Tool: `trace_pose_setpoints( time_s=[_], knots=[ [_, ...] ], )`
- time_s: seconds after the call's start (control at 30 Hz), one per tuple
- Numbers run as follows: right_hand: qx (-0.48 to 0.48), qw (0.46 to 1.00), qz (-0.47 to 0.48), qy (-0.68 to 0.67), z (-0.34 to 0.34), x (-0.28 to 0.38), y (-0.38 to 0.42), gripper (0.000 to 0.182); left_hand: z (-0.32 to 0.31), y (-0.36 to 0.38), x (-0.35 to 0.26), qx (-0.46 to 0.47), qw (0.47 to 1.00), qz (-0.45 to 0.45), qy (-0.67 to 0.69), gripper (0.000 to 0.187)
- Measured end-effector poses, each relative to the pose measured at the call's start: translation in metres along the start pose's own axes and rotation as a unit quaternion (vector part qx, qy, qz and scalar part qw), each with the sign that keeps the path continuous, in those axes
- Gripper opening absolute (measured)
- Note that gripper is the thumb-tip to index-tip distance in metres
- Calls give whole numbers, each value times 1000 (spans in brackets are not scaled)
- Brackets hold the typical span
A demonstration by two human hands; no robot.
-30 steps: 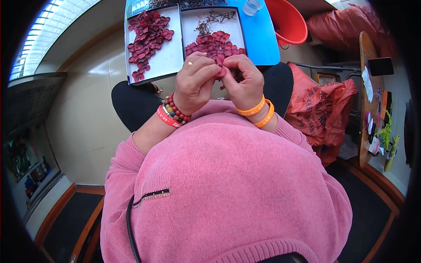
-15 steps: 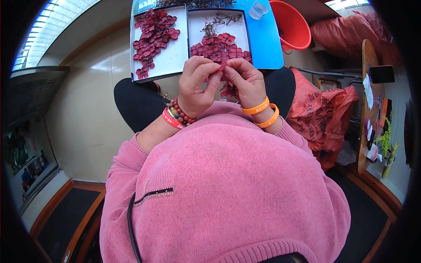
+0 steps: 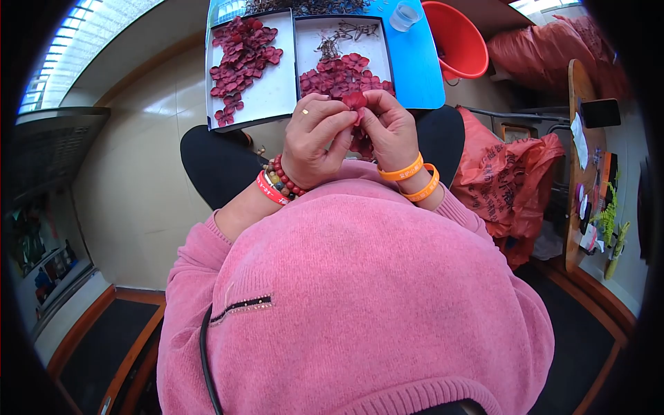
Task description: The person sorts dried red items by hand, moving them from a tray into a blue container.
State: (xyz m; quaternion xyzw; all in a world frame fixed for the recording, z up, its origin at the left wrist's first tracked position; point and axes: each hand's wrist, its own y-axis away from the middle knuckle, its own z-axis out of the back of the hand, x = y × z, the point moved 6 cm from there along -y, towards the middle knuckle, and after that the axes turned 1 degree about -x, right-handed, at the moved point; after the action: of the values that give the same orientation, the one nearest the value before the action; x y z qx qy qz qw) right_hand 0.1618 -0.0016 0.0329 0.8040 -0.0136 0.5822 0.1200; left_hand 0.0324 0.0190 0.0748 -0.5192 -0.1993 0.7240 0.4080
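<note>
Between my hands, close to my chest, is a dark red artificial flower. My left hand is closed, its thumb and fingers pinching the flower from one side. My right hand pinches it from the other side, with more red petals hanging below its thumb. Just beyond my fingers, a pile of dark red flower petals lies in the right section of a white shallow box. Another petal pile lies in its left section. Thin brown stems are heaped at the back of the right section.
The box rests on a blue table, with a clear plastic cup and more brown stems at the back. A red bucket stands right of the table. Red plastic bags sit beside my right knee.
My left hand has turned slightly, so its ring now shows. The flower between my fingers is now raised with its petals spread toward the camera.
</note>
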Motion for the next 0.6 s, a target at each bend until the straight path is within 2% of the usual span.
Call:
trace_pose_setpoints(
  time_s=[0.07, 0.17, 0.27, 0.3, 0.37, 0.4, 0.5, 0.53, 0.6],
  knots=[
    [-1, 1000, -10, -14, -1, 1, 1, 8, 0, 0, -2, 2, 1000, -6, -9, 23],
    [17, 1000, -9, -2, -4, 6, 3, 8, 0, 4, 7, -6, 998, 43, 34, 21],
    [2, 1000, -12, 18, 1, 0, 0, 9, -5, 10, 21, -33, 971, 183, 148, 15],
    [-10, 1000, 0, 20, 4, -2, -1, 9, -9, 16, 31, -17, 939, 272, 211, 16],
    [-34, 999, 26, 23, 10, -6, -5, 10, -19, 31, 50, 14, 836, 440, 328, 20],
    [-35, 999, 20, 27, 11, -8, -5, 10, -25, 36, 58, 2, 787, 475, 394, 23],
    [-39, 998, 9, 44, 13, -10, -5, 11, -24, 44, 64, -8, 752, 509, 419, 25],
    [-43, 998, 8, 52, 14, -10, -5, 11, -20, 41, 64, -12, 788, 487, 377, 20],
    [-50, 996, 12, 72, 15, -10, -4, 13, -6, 27, 54, -63, 887, 383, 250, 13]
  ],
)
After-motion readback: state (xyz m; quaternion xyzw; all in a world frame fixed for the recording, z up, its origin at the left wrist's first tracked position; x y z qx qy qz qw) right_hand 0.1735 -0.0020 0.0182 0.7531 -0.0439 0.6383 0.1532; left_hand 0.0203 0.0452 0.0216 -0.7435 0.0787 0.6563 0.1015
